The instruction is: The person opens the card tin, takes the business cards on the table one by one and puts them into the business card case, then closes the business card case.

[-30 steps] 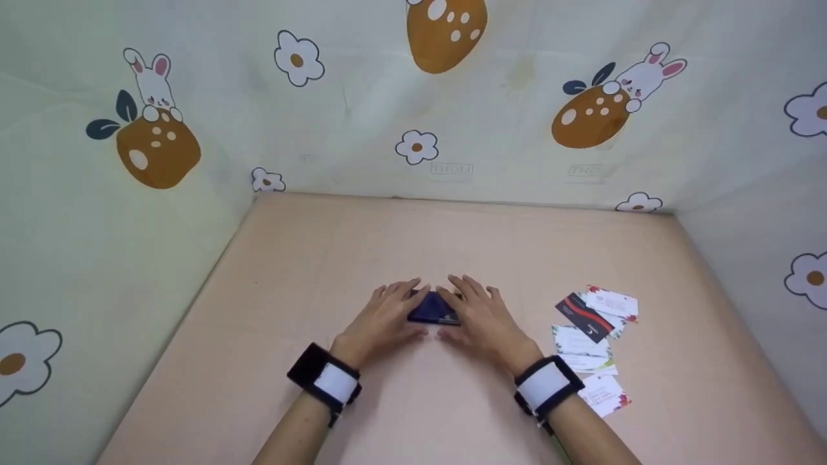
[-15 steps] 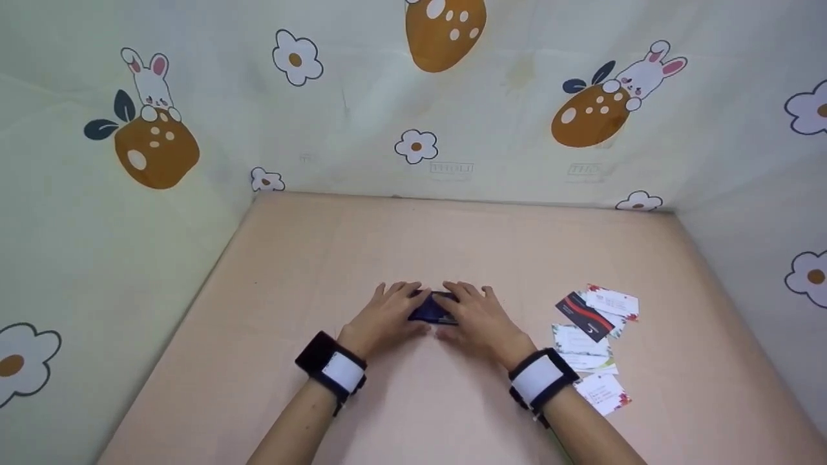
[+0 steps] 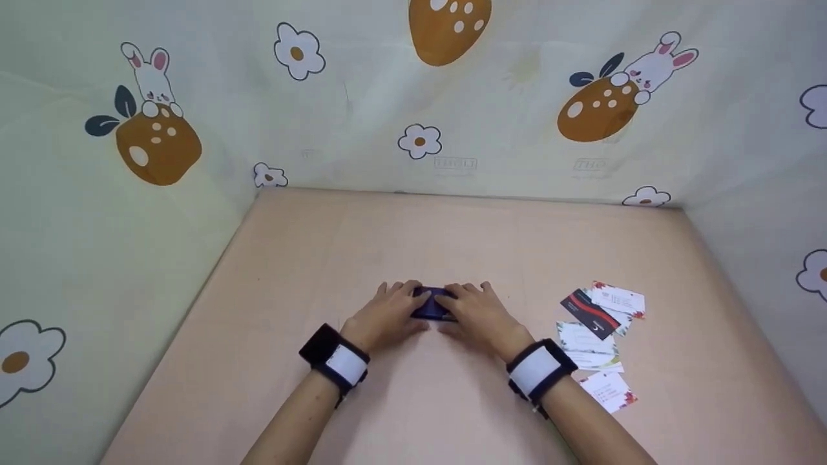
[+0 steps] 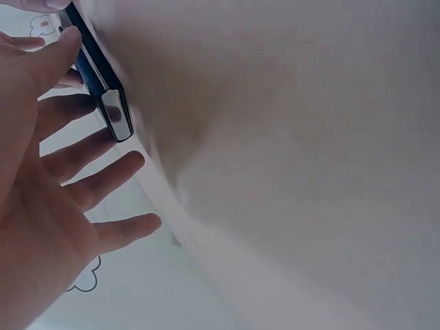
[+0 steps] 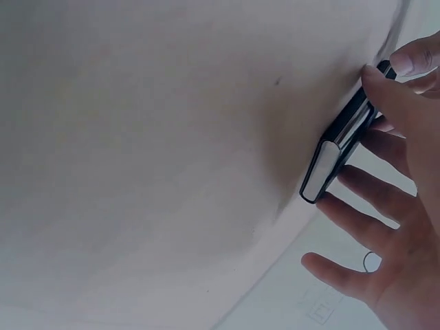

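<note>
A small dark blue card case (image 3: 431,307) with silvery ends lies flat in the middle of the table, between both hands. My left hand (image 3: 386,312) holds its left end, fingers at the far edge and thumb at the near one. At the right end my right hand (image 3: 479,315) grips it in the same way. In the left wrist view the silvery end of the card case (image 4: 115,113) shows beside spread fingers (image 4: 79,155). The right wrist view shows the case (image 5: 340,134) edge-on, between thumb and fingers, with the little finger (image 5: 333,270) stretched away from it.
Several business cards lie loosely to the right, among them a black one with a red stripe (image 3: 590,314) and a white one (image 3: 608,391) near the right wrist strap (image 3: 541,368). Patterned curtain walls (image 3: 349,116) bound the table (image 3: 336,239) at the back and sides.
Both hands have closed in slightly on the card case, and their fingers now lie nearer its ends. The head view has shifted a little. The loose cards stay where they were.
</note>
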A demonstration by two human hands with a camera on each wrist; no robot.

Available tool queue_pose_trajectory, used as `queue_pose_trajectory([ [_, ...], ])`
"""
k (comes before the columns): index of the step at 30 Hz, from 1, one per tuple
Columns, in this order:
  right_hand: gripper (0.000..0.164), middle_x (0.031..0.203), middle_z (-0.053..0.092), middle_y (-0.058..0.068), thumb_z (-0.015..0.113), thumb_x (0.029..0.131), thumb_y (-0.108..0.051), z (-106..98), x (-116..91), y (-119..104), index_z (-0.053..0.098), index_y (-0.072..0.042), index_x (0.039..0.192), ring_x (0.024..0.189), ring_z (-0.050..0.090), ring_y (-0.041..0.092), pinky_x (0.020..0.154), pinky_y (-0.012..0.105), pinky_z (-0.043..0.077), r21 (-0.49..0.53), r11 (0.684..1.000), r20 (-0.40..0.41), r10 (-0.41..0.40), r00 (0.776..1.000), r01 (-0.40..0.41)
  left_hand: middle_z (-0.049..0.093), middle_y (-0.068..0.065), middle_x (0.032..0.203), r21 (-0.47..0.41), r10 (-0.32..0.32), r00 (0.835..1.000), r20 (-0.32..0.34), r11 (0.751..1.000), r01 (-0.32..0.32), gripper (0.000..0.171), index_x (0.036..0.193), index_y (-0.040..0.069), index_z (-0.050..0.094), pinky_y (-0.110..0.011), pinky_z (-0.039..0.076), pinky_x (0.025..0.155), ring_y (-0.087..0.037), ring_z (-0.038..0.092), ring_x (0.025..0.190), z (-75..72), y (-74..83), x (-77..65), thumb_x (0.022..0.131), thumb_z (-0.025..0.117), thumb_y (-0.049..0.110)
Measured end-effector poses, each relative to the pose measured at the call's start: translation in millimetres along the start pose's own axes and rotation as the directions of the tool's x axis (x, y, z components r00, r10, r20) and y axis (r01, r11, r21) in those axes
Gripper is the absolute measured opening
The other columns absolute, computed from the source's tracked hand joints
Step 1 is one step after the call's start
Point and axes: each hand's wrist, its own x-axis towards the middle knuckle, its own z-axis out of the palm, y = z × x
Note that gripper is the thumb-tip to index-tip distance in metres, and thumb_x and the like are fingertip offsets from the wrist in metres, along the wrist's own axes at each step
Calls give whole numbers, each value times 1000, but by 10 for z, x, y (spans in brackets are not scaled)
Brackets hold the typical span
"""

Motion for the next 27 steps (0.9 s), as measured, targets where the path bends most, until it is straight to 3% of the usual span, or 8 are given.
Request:
queue_pose_trajectory([
  [6, 48, 119, 70, 17, 73, 89, -43, 28, 72, -40, 70, -7, 120, 104, 69, 38, 90, 53, 53, -119, 992, -58, -44, 997, 37, 48, -18, 149, 27, -2, 998, 67, 1000, 1, 50, 145, 12, 54, -64, 33, 117, -37, 45, 141, -76, 12, 32, 97, 65, 22],
  [12, 48, 127, 68, 20, 70, 92, -41, 45, 63, -64, 68, -5, 124, 111, 68, 38, 95, 54, 53, -125, 991, -32, -44, 999, 39, 45, -19, 152, 35, -14, 996, 89, 999, 11, 56, 147, 14, 51, -61, 35, 117, -37, 44, 143, -80, 0, 14, 94, 60, 0],
  [19, 46, 128, 68, 18, 67, 94, -40, 48, 81, -84, 68, -8, 127, 111, 69, 34, 92, 49, 54, -204, 978, 0, -51, 999, 50, 50, -14, 145, -14, -13, 999, 32, 1000, 13, 52, 145, 18, 54, -54, 46, 110, -33, 52, 135, -62, -68, 31, 97, 54, -2],
  [27, 39, 120, 72, 15, 68, 94, -37, 84, 86, -78, 70, -8, 120, 101, 72, 30, 86, 45, 57, -292, 953, -37, -98, 994, 83, 57, -9, 138, -83, -12, 1000, 1, 997, 12, 44, 140, 19, 59, -44, 52, 104, -30, 60, 123, -55, -123, 65, 98, 58, 4],
])
